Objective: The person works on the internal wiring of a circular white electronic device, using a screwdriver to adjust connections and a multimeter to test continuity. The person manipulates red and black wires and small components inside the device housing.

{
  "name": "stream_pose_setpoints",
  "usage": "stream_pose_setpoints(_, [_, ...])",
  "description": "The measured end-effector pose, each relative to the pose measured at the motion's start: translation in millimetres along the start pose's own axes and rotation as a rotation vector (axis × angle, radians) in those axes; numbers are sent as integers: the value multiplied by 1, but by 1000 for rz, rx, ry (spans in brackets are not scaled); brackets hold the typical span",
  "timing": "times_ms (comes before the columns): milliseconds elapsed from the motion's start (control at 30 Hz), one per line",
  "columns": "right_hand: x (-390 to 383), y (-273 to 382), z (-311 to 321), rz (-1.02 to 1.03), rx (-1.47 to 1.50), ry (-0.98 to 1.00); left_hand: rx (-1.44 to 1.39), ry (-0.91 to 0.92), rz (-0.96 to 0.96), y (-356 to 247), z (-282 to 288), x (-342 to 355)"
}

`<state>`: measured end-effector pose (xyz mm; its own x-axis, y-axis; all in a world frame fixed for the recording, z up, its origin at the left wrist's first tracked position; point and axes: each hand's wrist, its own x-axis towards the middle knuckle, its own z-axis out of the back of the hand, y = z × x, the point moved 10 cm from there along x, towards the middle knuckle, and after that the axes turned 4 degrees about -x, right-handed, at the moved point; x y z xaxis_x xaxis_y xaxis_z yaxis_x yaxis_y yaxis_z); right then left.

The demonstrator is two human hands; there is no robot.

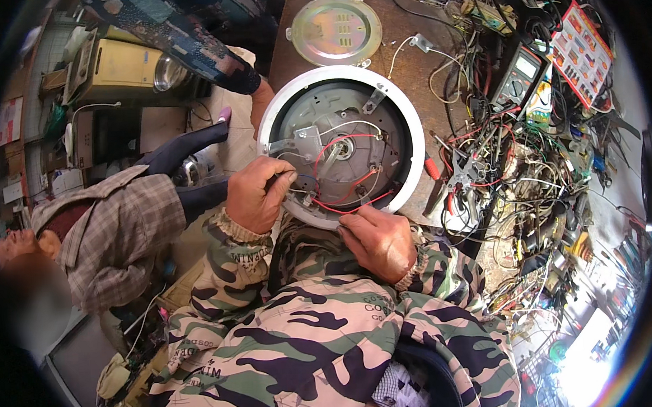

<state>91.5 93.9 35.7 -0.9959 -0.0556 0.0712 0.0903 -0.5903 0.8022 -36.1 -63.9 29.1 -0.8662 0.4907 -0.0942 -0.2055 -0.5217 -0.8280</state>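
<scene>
In front of me lies a round appliance body (415, 139) with a white rim, its underside opened to show a grey metal base (301, 118). Red wires (372, 200), a white wire (363, 123) and a thin dark blue wire (305, 177) run between its terminals. My left hand (257, 195) is at the near left rim, thumb and fingers pinched on the blue wire. Over the near rim my right hand (379, 243) is closed, its fingertips close beside a red wire. What they grip, if anything, is hidden.
Beyond the body lies a round metal cover (336, 31) on the brown table (400, 75). To the right are pliers (466, 173), a multimeter (520, 75) and heaped wires. Another person's hand (261, 105) is at the far left rim; a second person (119, 232) is at left.
</scene>
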Motion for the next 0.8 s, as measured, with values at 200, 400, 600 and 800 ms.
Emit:
stream_pose_setpoints(200, [-2, -1, -1, 32, 18, 28, 109, 75, -121, -20, 4, 0])
stream_pose_setpoints(400, [2, 1, -2, -1, -22, 25, 36, 98, -92, -19, -4, -17])
stream_pose_setpoints(600, [1, 0, 0, -99, -57, -66, 87, 82, -223, -23, -5, -6])
stream_pose_setpoints(800, [-5, 1, 1, -156, -52, -118, 131, 134, -323, -30, -16, 6])
